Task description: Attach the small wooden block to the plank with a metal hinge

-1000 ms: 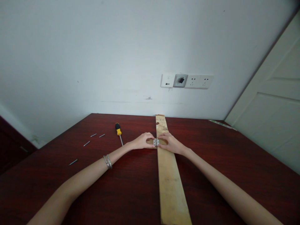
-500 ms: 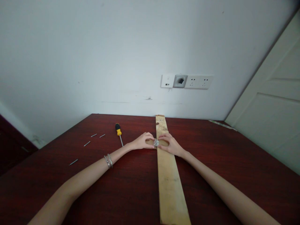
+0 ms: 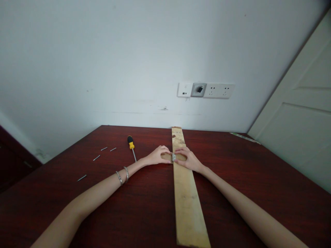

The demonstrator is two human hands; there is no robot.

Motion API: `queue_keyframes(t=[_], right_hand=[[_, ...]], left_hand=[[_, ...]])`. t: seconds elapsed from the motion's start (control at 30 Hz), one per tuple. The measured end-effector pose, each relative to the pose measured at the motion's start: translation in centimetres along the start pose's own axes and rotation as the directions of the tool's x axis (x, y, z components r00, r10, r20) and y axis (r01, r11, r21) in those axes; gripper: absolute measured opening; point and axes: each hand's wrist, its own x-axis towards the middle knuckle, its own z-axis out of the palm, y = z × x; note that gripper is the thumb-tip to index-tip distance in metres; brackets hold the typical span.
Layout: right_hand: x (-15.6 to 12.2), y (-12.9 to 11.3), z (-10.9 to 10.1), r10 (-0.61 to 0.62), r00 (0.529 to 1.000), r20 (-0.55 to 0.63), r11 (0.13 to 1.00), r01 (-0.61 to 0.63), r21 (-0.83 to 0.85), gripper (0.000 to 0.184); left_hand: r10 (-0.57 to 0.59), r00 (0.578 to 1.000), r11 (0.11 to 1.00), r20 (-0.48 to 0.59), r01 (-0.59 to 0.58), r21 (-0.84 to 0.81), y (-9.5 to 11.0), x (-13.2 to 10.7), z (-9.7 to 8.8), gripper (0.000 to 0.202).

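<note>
A long pale wooden plank (image 3: pixel 187 203) lies lengthwise on the dark red table (image 3: pixel 144 210), running from the near edge to the wall. A small silver hinge (image 3: pixel 173 157) sits at the plank's left edge, with a small wooden piece under my left fingers beside it. My left hand (image 3: pixel 156 156), with bracelets on the wrist, has its fingers curled on the hinge's left side. My right hand (image 3: pixel 188 159) rests on the plank and pinches the hinge's right leaf.
A yellow-and-black screwdriver (image 3: pixel 131 145) lies left of my hands. Several loose screws (image 3: pixel 96 157) are scattered further left. Wall sockets (image 3: pixel 206 90) sit on the white wall behind, and a white door (image 3: pixel 300 113) stands at the right.
The hinge shows less of its left leaf under my left fingers. The bracelets have slid a little along my left wrist. Both hands stay at the hinge.
</note>
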Motion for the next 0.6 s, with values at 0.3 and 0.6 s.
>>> queue_keyframes(t=[0.3, 0.6], right_hand=[[0.04, -0.09, -0.05, 0.020, 1.000, 0.007, 1.000, -0.020, -0.003, 0.031], [-0.03, 0.06, -0.17, 0.007, 1.000, 0.020, 1.000, -0.007, -0.014, 0.034]], left_hand=[[-0.017, 1.000, 1.000, 0.012, 0.017, -0.003, 0.16, -0.03, -0.07, 0.047], [-0.017, 1.000, 1.000, 0.011, 0.017, -0.013, 0.38, -0.04, -0.16, 0.047]])
